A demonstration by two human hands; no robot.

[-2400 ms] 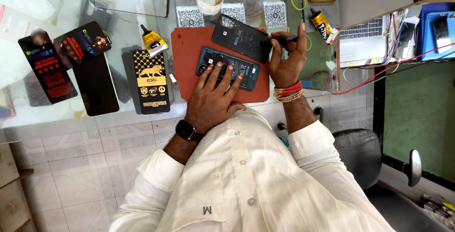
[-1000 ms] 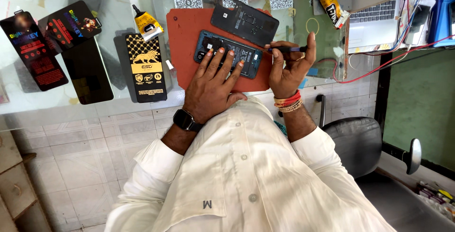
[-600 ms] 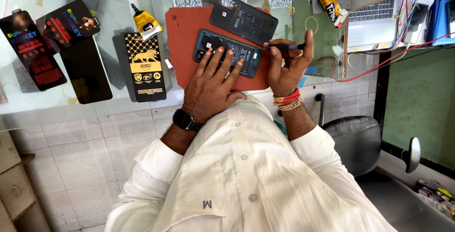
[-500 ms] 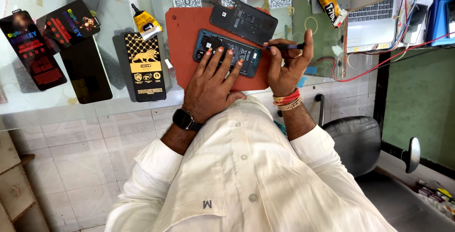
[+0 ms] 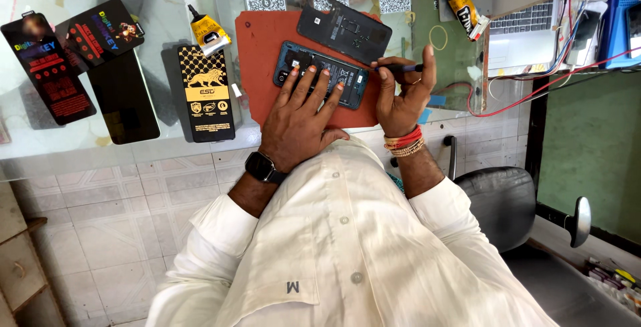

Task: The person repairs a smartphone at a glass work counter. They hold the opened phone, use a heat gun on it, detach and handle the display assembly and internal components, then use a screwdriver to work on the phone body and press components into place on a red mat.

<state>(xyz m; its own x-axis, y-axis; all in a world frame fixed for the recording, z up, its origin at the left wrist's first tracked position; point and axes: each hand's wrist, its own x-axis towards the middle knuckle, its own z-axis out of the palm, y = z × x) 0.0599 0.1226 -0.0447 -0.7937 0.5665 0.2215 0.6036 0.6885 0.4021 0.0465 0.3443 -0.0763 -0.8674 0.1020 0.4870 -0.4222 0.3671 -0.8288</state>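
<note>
On the red mat (image 5: 260, 47) at the middle of the glass counter (image 5: 80, 147) lies an opened phone (image 5: 320, 73), its insides facing up. The left hand (image 5: 300, 113) rests flat on it with fingers spread, the fingertips (image 5: 309, 73) pressing on the phone's near half. Just right of the phone, the right hand (image 5: 400, 93) pinches a thin dark tool (image 5: 399, 68) between thumb and forefinger, the tool lying level with its tip pointing left at the phone's right end. The other fingers of that hand are curled, and red and gold bangles sit on its wrist. A dark watch (image 5: 262, 167) is on the left wrist.

Beyond the phone, on the far edge of the mat, lies a dark back cover (image 5: 344, 28), tilted. Left of the mat lie a black and gold packet (image 5: 205, 93) and a small yellow glue tube (image 5: 205, 30); further left are a bare black panel (image 5: 123, 97) and two black and red packets (image 5: 50, 67). On the far right a second yellow tube (image 5: 464, 10) lies beside a laptop (image 5: 527, 30), with red wire (image 5: 534, 93) running across the counter edge. An office chair (image 5: 501, 200) stands near right.
</note>
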